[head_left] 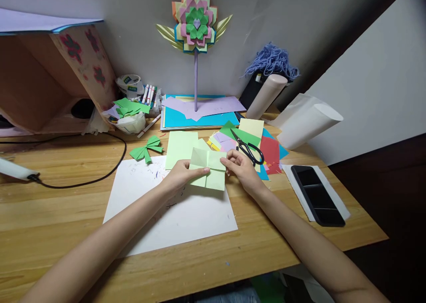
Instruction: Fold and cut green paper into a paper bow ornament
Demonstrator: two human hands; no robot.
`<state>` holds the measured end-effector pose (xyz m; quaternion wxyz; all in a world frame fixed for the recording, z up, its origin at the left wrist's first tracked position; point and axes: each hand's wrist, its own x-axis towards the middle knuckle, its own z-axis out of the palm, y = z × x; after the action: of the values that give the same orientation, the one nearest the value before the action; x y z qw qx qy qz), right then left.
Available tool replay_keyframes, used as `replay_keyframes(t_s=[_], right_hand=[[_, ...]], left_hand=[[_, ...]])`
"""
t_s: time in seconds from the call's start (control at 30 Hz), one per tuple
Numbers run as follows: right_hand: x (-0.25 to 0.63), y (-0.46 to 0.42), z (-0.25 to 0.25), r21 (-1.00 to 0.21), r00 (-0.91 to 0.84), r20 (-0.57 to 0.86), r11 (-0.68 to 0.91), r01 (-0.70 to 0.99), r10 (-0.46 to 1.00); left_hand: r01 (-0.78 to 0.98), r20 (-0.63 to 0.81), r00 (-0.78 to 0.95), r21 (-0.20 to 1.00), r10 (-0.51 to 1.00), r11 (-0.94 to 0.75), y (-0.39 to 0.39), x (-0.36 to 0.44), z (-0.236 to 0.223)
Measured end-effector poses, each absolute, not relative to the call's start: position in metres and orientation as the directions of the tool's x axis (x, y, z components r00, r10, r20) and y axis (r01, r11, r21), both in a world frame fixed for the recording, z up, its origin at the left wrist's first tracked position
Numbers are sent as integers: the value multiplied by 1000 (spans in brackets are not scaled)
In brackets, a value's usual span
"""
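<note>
A creased light green square of paper (216, 179) is held up above the white sheet (206, 218), with fold lines crossing near its middle. My left hand (181, 175) grips its left side, thumb lying on the front face. At the upper right edge my right hand (240, 166) pinches it between thumb and fingers. Behind the left hand lies more light green paper (178, 143). Black-handled scissors (248, 150) rest on coloured paper just beyond my right hand. A green folded paper bow (146, 150) sits to the left of the white sheet.
A paper flower (196, 23) on a purple stem leans against the wall. At left stand an open cardboard box (83, 68), a tape roll (129, 82) and a cable (124, 150). A phone (317, 196) and white paper rolls (309, 125) are on the right.
</note>
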<state>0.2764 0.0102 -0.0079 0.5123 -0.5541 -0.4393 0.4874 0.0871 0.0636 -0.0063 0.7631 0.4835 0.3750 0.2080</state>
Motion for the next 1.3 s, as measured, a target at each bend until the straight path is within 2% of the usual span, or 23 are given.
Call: replay_keyframes(t_s=[0.13, 0.33, 0.7, 1.03, 1.3], right_hand=[[274, 9, -7, -997, 128, -80, -79, -7, 989], [267, 3, -7, -983, -35, -185, -185, 7, 982], [269, 3, -13, -965, -64, -259, -261, -22, 964], [266, 4, -10, -970, -96, -243, -241, 28, 965], [267, 4, -11, -970, -83, -245, -244, 15, 966]], left_hand=[[73, -394, 577, 897, 715, 436, 60, 89, -5], [62, -359, 591, 913, 723, 403, 59, 89, -9], [90, -360, 631, 914, 687, 397, 60, 89, -8], [112, -357, 558, 927, 749, 358, 58, 89, -15], [69, -357, 586, 917, 728, 393, 58, 90, -11]])
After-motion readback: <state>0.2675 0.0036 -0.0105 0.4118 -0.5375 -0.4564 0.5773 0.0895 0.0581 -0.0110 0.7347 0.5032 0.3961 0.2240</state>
